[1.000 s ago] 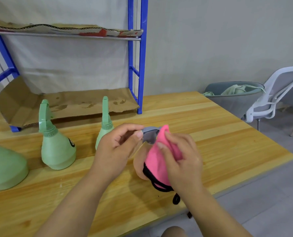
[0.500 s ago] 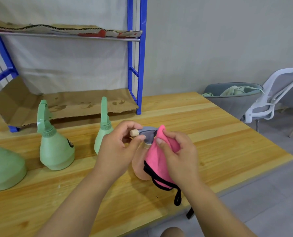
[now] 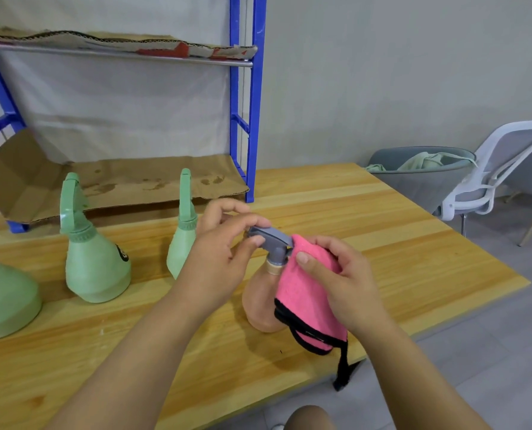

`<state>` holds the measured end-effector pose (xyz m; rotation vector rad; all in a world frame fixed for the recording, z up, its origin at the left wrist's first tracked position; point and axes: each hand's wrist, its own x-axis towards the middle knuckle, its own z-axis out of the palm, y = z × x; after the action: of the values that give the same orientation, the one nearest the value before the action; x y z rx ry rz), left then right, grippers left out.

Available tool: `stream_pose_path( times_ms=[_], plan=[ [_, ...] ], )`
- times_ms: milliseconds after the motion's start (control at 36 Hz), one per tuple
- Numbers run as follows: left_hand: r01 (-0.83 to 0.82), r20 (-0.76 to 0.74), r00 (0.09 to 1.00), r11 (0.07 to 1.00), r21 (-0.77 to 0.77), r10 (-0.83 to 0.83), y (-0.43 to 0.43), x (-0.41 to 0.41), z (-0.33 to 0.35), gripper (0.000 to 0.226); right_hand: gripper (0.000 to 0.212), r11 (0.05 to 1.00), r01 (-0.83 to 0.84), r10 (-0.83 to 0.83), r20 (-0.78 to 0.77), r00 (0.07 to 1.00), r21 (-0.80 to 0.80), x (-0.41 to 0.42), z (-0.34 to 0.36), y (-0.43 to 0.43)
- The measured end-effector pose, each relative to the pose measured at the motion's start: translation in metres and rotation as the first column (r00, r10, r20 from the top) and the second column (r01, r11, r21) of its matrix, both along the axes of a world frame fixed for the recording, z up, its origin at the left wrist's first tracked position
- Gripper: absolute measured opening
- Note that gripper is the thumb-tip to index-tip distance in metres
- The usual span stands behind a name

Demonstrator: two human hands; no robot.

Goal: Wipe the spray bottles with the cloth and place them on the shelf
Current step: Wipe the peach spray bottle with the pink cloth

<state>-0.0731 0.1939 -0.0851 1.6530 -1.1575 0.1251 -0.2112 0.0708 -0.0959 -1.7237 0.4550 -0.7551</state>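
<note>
Bottle (image 3: 260, 302) turned; left hand (image 3: 224, 259) pinches sprayer head (image 3: 272, 238), right hand (image 3: 342, 280) grips cloth (image 3: 308, 293).

Leftmost green bottle (image 3: 4, 302) partly off-frame

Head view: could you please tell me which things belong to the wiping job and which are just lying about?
Job: tan spray bottle, pinched by left hand; pink cloth, in right hand; large green bottle; middle green bottle; half-hidden green bottle; blue shelf.
Lying about: white chair; grey chair; green fabric.
</note>
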Motion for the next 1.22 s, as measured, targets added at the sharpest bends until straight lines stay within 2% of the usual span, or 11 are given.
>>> stream_pose_path(
  times_ms=[83, 167, 333, 389, 472, 611, 750, 806, 889, 1028, 1222],
  plan=[
    [-0.047, 0.031, 0.998, 0.999, 0.017, 0.046, 0.001, 0.000, -0.002, 0.035, 0.037, 0.974, 0.216, -0.221, 0.098, 0.970, 0.062, -0.002, -0.012, 0.008],
    [-0.056, 0.062, 0.997, 0.998, 0.023, 0.055, 0.001, -0.001, -0.003, 0.033, 0.025, 0.934, 0.318, -0.341, 0.136, 0.930, 0.164, -0.006, -0.019, 0.009],
    [-0.085, 0.145, 0.986, 0.996, -0.016, 0.086, -0.001, 0.003, -0.004, 0.024, 0.018, 0.994, 0.088, -0.094, -0.101, 0.990, -0.064, -0.002, -0.025, 0.013],
    [-0.114, 0.169, 0.979, 0.993, -0.014, 0.115, -0.001, 0.004, -0.004, 0.024, 0.020, 0.984, 0.067, -0.088, -0.128, 0.988, -0.163, 0.004, -0.026, 0.018],
    [-0.133, 0.167, 0.977, 0.991, -0.015, 0.134, 0.000, 0.005, -0.005, 0.025, 0.020, 0.975, 0.095, -0.121, -0.126, 0.985, -0.200, 0.007, -0.027, 0.023],
    [-0.068, 0.114, 0.991, 0.998, -0.008, 0.069, 0.003, 0.000, -0.005, 0.028, 0.020, 0.947, 0.078, -0.124, -0.128, 0.984, -0.311, 0.001, -0.033, 0.025],
    [0.016, -0.046, 0.999, 0.998, 0.065, -0.013, 0.007, -0.015, -0.009, 0.058, 0.018, 0.978, 0.020, -0.053, -0.155, 0.986, -0.209, 0.006, -0.031, 0.014],
    [0.027, -0.073, 0.997, 0.995, 0.094, -0.020, 0.008, -0.019, -0.009, 0.074, 0.033, 0.983, -0.030, 0.000, -0.168, 0.986, -0.180, 0.010, -0.030, 0.010],
    [0.059, -0.139, 0.989, 0.992, 0.108, -0.043, 0.007, -0.023, -0.003, 0.086, 0.032, 0.978, -0.068, 0.037, -0.155, 0.987, -0.197, 0.010, -0.027, 0.011],
    [0.039, -0.186, 0.982, 0.995, 0.089, -0.022, 0.009, -0.025, -0.005, 0.059, 0.028, 0.968, -0.057, 0.035, -0.093, 0.995, -0.245, 0.002, -0.034, 0.021],
    [0.103, -0.214, 0.974, 0.984, 0.143, -0.070, 0.018, -0.021, -0.003, 0.055, 0.032, 0.985, -0.067, 0.051, -0.099, 0.994, -0.157, 0.009, -0.036, 0.027]
  ],
)
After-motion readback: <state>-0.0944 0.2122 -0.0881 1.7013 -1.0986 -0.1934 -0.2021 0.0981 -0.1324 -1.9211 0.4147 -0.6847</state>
